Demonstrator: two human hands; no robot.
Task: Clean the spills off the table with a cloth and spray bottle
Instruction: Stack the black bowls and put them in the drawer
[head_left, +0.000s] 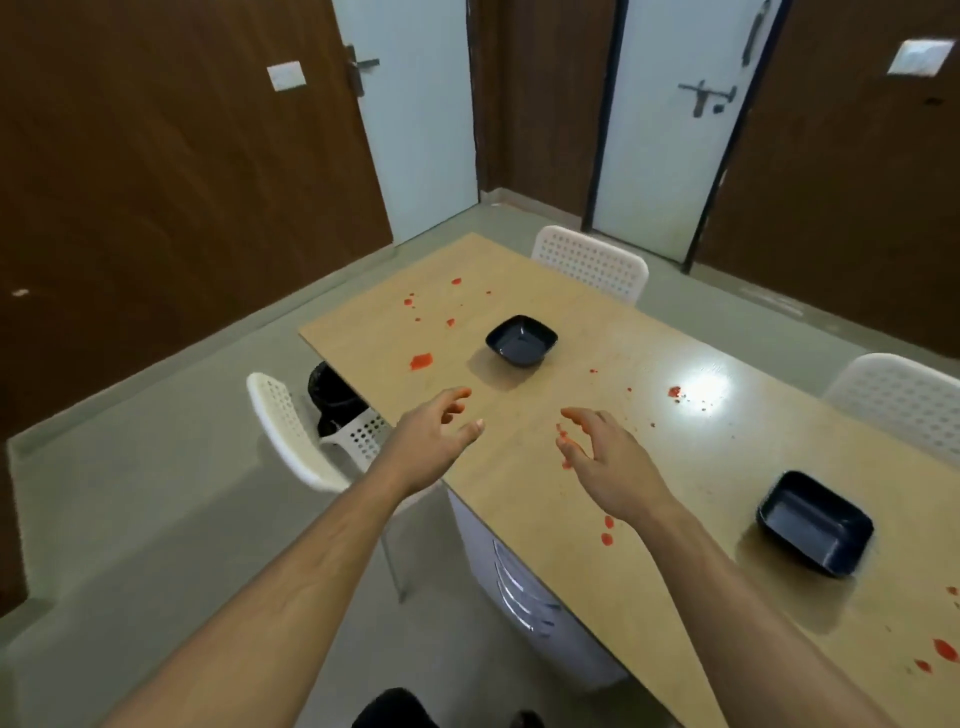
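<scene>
A light wooden table (639, 467) carries red spills: a large blotch (421, 361) near its left edge, small drops (410, 300) toward the far corner, drops (607, 538) by my right wrist, a spot (674, 392) near the glare and smears (944, 649) at the near right. My left hand (431, 441) and my right hand (597, 457) hover above the table's left part, fingers loosely spread, holding nothing. Red stains show on my right fingertips. No cloth or spray bottle is in view.
Two black square bowls stand on the table, one (521, 340) far centre, one (814, 522) near right. White perforated chairs stand at the left (291, 436), far end (592, 260) and right (904, 400). A black bin (332, 395) sits under the table's left side. A white drawer unit (514, 587) stands beneath.
</scene>
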